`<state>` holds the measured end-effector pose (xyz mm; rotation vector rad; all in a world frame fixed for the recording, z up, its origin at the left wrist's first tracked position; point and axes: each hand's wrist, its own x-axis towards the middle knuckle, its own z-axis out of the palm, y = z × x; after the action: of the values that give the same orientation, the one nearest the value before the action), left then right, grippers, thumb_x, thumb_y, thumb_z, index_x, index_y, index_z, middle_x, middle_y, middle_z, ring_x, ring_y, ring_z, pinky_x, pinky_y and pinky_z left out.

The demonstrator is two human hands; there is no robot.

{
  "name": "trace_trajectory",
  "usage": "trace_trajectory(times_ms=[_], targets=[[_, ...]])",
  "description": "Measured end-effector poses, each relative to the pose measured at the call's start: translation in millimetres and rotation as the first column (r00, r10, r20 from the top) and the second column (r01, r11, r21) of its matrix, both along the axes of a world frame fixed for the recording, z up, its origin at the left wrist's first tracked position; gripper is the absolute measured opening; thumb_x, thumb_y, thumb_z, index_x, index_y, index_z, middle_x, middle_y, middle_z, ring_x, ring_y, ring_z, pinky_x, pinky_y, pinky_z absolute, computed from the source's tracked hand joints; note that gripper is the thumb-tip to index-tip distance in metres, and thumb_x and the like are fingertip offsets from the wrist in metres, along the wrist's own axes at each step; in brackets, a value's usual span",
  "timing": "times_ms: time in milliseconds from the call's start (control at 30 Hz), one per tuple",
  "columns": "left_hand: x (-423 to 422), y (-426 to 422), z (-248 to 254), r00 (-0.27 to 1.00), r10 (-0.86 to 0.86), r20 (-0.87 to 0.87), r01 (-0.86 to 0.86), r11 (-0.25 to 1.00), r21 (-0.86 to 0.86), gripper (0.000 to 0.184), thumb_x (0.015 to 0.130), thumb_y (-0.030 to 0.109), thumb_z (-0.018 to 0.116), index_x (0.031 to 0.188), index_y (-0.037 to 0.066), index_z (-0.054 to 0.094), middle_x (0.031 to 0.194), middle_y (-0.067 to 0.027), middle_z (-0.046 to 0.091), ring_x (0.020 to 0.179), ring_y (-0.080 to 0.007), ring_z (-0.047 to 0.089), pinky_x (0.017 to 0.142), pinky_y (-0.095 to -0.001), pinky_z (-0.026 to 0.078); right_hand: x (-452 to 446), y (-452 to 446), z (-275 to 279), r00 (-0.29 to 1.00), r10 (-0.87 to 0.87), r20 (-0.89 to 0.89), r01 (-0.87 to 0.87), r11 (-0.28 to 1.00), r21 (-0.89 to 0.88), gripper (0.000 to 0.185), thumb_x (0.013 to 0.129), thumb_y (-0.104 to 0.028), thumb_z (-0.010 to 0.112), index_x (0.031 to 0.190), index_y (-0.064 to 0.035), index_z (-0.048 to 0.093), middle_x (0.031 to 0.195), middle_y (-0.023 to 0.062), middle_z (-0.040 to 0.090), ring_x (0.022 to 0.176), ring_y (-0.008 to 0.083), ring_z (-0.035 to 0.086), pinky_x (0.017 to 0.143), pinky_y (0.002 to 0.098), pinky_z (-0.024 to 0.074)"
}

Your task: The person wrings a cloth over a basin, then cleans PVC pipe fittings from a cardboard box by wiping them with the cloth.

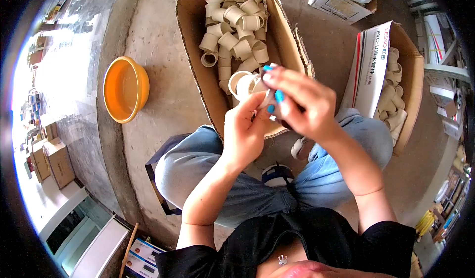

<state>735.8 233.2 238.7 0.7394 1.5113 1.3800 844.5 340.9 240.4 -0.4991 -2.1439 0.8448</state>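
Note:
In front of my chest, over the near end of a cardboard box (195, 65), my two hands meet. My left hand (246, 129) is closed, thumb and fingers pinched at a white plastic pipe fitting (244, 86) with a round open end. My right hand (309, 102), blue-nailed, is closed against it from the right. Between the fingertips are a pale, shiny bit and something dark; their kind is hidden. Many cream pipe elbows (235, 15) lie heaped in the box, mostly toward its far end and left side.
An orange plastic basin (126, 90) stands on the floor to the left. At the right, a printed carton (368, 70) holds more fittings (391, 97). Another carton (339, 3) with a clear plastic bag sits at the back. Shelves (445, 72) line the right edge.

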Motion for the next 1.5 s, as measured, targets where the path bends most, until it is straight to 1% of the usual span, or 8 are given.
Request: trace_trajectory(times_ms=[167, 333, 400, 567, 800, 967, 1233, 1500], targets=[[-1, 6, -1, 0.999, 0.042, 0.033, -0.045, 0.997, 0.066, 0.019, 0.084, -0.004, 0.046, 0.101, -0.006, 0.054, 0.094, -0.0055, 0.059, 0.085, -0.0092, 0.053, 0.077, -0.0219, 0.043, -3, -13, -6, 0.997, 0.065, -0.033, -0.058, 0.982, 0.178, 0.026, 0.072, -0.002, 0.058, 0.097, 0.0002, 0.063, 0.104, 0.0129, 0.061, 0.101, 0.0257, 0.058, 0.085, 0.0355, 0.0480], [-12, 2, 8, 0.972, -0.205, -0.113, 0.211, 0.976, 0.047, 0.016, 0.084, -0.001, 0.051, 0.097, -0.007, 0.055, 0.087, -0.0026, 0.056, 0.079, -0.0081, 0.051, 0.073, -0.0194, 0.040, 3, 10, 2, 0.994, -0.089, -0.065, 0.084, 0.994, -0.066, 0.025, 0.071, 0.001, 0.056, 0.095, -0.0006, 0.063, 0.095, 0.0146, 0.063, 0.100, 0.0288, 0.058, 0.088, 0.0366, 0.0458], [-12, 6, 12, 0.909, -0.293, -0.297, 0.344, 0.929, 0.135, 0.014, 0.084, -0.001, 0.051, 0.095, -0.007, 0.056, 0.087, -0.0044, 0.056, 0.079, -0.0083, 0.050, 0.072, -0.0191, 0.040, 9, 21, -3, 0.994, -0.106, -0.011, 0.079, 0.801, -0.593, 0.020, 0.077, -0.004, 0.051, 0.091, 0.0021, 0.064, 0.098, 0.0190, 0.062, 0.100, 0.0238, 0.058, 0.090, 0.0322, 0.0422], [-4, 8, 28, 0.980, -0.173, 0.095, 0.165, 0.982, 0.089, 0.022, 0.082, -0.007, 0.049, 0.103, -0.004, 0.056, 0.086, -0.0028, 0.058, 0.081, -0.0071, 0.051, 0.073, -0.0196, 0.042, 9, 20, -4, 0.973, -0.054, -0.224, -0.138, 0.639, -0.757, 0.020, 0.078, -0.002, 0.049, 0.090, 0.0016, 0.064, 0.098, 0.0176, 0.063, 0.099, 0.0202, 0.059, 0.088, 0.0297, 0.0438], [0, 10, 4, 0.995, -0.045, 0.087, 0.045, 0.999, -0.003, 0.025, 0.084, -0.003, 0.047, 0.107, -0.005, 0.053, 0.091, -0.0046, 0.060, 0.084, -0.0075, 0.053, 0.074, -0.0209, 0.043, 3, -5, 15, 0.992, 0.126, 0.024, -0.127, 0.986, 0.105, 0.024, 0.070, 0.003, 0.054, 0.092, 0.0017, 0.063, 0.096, 0.0152, 0.063, 0.096, 0.0242, 0.061, 0.081, 0.0341, 0.0503], [0, 11, 4, 0.892, -0.046, 0.449, -0.027, 0.988, 0.154, 0.039, 0.082, 0.026, 0.055, 0.107, -0.004, 0.053, 0.096, -0.0060, 0.058, 0.092, -0.0117, 0.053, 0.082, -0.0257, 0.039, 11, 6, 7, 0.983, 0.184, 0.002, -0.178, 0.950, -0.258, 0.063, 0.090, -0.047, 0.021, 0.115, 0.0010, 0.052, 0.112, 0.0196, 0.056, 0.109, 0.0299, 0.052, 0.101, 0.0404, 0.0286], [9, 13, 5, 0.967, 0.035, 0.253, -0.066, 0.991, 0.113, 0.022, 0.086, 0.006, 0.055, 0.104, -0.005, 0.054, 0.093, -0.0056, 0.060, 0.083, -0.0085, 0.054, 0.074, -0.0214, 0.044, 11, 2, 2, 0.986, 0.124, 0.110, -0.130, 0.990, 0.047, 0.049, 0.085, -0.043, 0.045, 0.113, -0.0033, 0.054, 0.116, 0.0133, 0.054, 0.113, 0.0335, 0.048, 0.102, 0.0452, 0.0269], [9, 9, -10, 0.940, 0.103, 0.326, -0.157, 0.977, 0.145, 0.060, 0.091, 0.045, 0.031, 0.109, -0.009, 0.051, 0.103, -0.0148, 0.056, 0.098, -0.0210, 0.051, 0.091, -0.0318, 0.033, 1, -3, -6, 1.000, 0.008, -0.005, -0.008, 0.998, 0.068, 0.031, 0.072, -0.012, 0.064, 0.102, -0.0048, 0.059, 0.107, 0.0110, 0.058, 0.102, 0.0262, 0.056, 0.089, 0.0360, 0.0451]])
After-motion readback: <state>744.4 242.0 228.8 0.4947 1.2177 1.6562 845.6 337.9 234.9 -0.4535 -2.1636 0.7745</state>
